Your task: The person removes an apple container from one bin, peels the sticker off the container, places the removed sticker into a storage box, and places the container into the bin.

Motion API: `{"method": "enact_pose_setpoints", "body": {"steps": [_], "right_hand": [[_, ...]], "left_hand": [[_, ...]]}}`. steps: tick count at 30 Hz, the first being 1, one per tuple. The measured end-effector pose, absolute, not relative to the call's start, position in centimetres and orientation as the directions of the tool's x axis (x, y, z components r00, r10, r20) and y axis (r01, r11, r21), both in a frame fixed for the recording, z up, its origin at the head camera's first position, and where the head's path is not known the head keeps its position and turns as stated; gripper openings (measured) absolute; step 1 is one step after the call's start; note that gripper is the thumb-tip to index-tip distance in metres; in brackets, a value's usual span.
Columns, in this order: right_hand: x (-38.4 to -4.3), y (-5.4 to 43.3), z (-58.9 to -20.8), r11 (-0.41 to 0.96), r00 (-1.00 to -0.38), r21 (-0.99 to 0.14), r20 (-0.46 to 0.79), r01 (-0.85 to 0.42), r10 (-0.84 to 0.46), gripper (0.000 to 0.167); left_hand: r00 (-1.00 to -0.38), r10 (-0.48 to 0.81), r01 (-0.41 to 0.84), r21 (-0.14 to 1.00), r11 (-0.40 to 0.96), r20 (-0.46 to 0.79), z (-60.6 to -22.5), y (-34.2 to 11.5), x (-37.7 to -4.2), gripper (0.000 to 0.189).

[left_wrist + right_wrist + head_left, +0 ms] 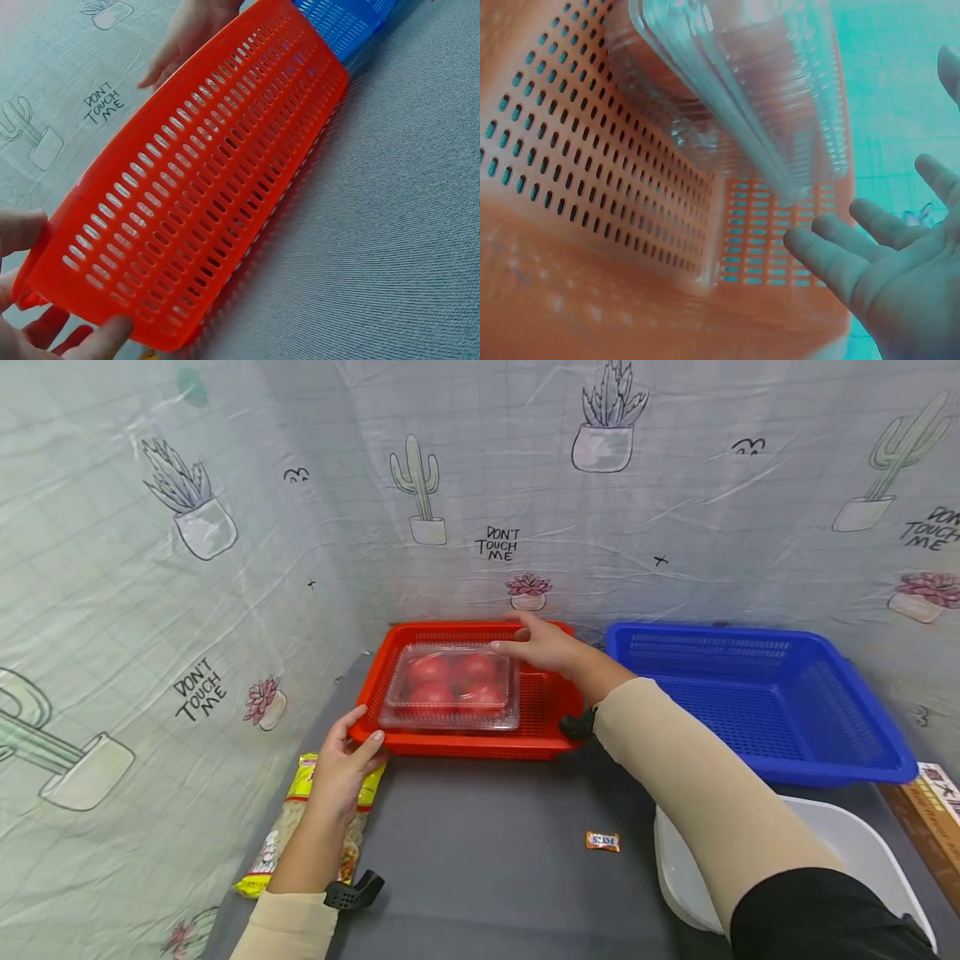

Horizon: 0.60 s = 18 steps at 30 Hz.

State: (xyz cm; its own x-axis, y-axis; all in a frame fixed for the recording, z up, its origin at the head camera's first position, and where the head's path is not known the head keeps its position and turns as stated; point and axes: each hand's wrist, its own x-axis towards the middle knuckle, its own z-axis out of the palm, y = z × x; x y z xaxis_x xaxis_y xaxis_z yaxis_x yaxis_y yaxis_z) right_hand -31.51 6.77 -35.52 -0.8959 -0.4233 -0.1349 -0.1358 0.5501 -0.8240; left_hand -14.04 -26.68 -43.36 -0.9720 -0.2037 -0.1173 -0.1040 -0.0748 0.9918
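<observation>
A red plastic basket [465, 745] with slotted walls stands against the back curtain. In it lies a clear plastic box [453, 720] of round red fruit, probably tomatoes, tilted against the basket in the right wrist view. My left hand [347, 768] grips the basket's front left corner; in the left wrist view the thumb lies at the rim and the fingers curl against the wall. Over the basket's back right part hovers my right hand [543, 645], its fingers spread beside the box in the right wrist view [900, 262], holding nothing.
To the right stands a blue basket [817, 774], with a white tub [862, 835] in front of it. A yellow snack bag [288, 827] lies under my left forearm. One small orange wrapped candy [602, 841] lies on the grey tabletop [487, 843]. Brown boxes sit at the right edge.
</observation>
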Motion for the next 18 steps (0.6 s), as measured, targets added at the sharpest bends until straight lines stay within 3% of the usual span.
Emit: {"method": "enact_pose_setpoints", "body": {"steps": [4, 12, 18], "right_hand": [[-30.5, 7.1, -34.4, 0.561, -0.892, -0.812, -0.123, -0.161, -0.435, 0.078], [-28.9, 9.3, -33.5, 0.53, -0.891, -0.822, -0.065, -0.208, -0.45, 0.076], [-27.5, 11.2, -33.1, 0.537, -0.902, -0.809, -0.018, -0.24, -0.43, 0.075]], "left_hand": [[-0.977, -0.197, -0.08, 0.997, -0.012, -0.081, -42.8, -26.9, -13.9, 0.068], [-0.98, -0.196, -0.126, 0.886, 0.446, -0.04, -41.3, -26.4, -13.8, 0.09], [-0.978, -0.196, -0.06, 0.812, 0.58, 0.068, -40.9, -25.5, -14.0, 0.086]]}}
